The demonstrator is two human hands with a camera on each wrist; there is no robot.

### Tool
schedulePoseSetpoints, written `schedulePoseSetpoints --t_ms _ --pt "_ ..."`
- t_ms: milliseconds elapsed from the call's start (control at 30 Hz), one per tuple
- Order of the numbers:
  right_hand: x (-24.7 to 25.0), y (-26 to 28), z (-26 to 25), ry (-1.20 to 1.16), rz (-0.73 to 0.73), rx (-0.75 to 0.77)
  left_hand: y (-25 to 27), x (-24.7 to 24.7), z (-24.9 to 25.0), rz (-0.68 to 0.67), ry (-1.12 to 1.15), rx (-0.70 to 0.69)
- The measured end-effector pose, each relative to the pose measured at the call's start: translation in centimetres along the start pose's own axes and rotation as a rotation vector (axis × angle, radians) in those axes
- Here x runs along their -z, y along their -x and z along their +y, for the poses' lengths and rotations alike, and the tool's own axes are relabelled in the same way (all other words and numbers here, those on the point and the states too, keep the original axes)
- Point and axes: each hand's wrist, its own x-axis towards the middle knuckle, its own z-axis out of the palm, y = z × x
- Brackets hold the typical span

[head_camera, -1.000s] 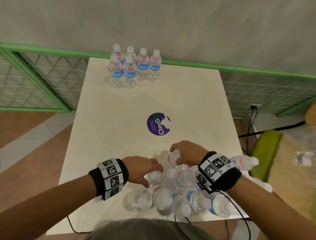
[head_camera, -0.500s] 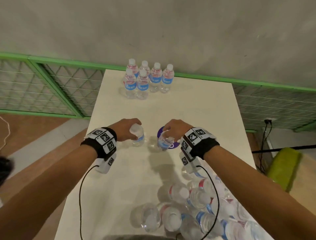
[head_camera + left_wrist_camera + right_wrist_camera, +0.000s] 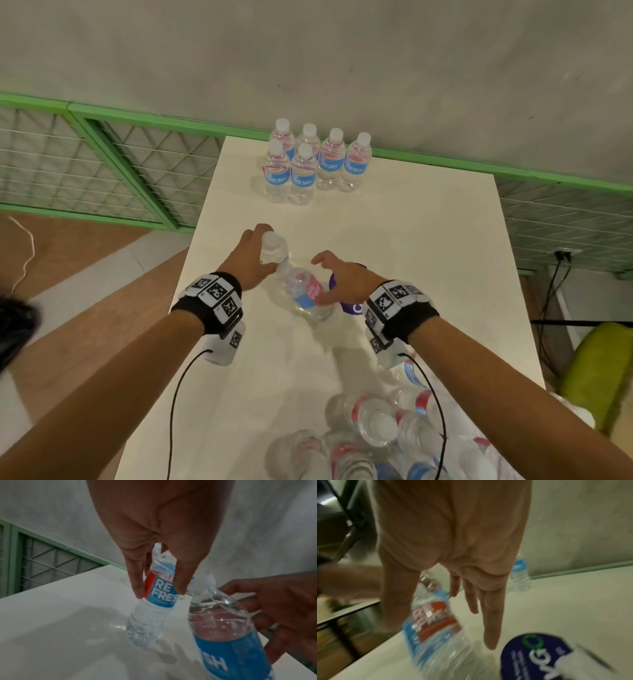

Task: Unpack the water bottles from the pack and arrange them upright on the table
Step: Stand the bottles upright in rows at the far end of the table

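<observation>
While gripping an upright bottle (image 3: 274,248) near its top with left hand (image 3: 251,262) at mid-frame, holding right hand (image 3: 346,282) spread slack, thumb against a tilted bottle (image 3: 306,291); six standing bottles (image 3: 303,171) upper centre.

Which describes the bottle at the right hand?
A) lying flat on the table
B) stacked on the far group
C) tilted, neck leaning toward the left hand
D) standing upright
C: the tilted bottle leans its neck toward the left hand, which grips a second bottle; the right hand has straight fingers beside it.
</observation>
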Motion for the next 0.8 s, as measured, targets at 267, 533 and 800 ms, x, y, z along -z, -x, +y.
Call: schedulePoseSetpoints --t_ms 267,533,800 --pt "-4.7 -3.8 -1.9 0.016 0.072 -0.002 0.4 -0.6 -0.2 0.062 0.046 0.006" --pt "-0.1 -4.2 -1.3 -0.172 0.258 0.106 -1.2 1.0 -0.9 -0.01 0.038 -0.047" --pt "2.2 -5.1 -0.4 -0.253 0.227 0.109 -2.3 2.0 -1.9 -0.056 0.138 -0.054"
